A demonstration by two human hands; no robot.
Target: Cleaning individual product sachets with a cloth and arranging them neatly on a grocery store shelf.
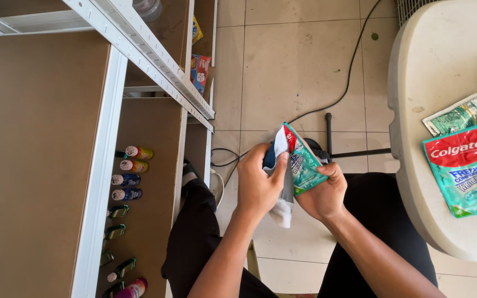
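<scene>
Head view, what are the hands doing?

— Both are raised over the lap, forearms coming up from the bottom edge. The left hand (258, 185) has its fingers closed on a white cloth (282, 207), thumb pressing it against a teal and red sachet (303, 161). The right hand (324, 193) grips the sachet's lower edge from beneath, fingers curled around it.

— Where does the sachet sit?

— Tilted, held between the two hands above the tiled floor (293, 66), apart from the table.

— Room to move?

— Open floor ahead; a white shelf unit (106, 165) close on the left, the rounded edge of a pale table (415, 182) close on the right.

— Anything else nearby?

— A black cable (354, 60) on the floor, small bottles (131, 165) on a lower shelf, and a matching larger sachet (465, 168) lying on the table beside a greenish packet (456, 116).
</scene>
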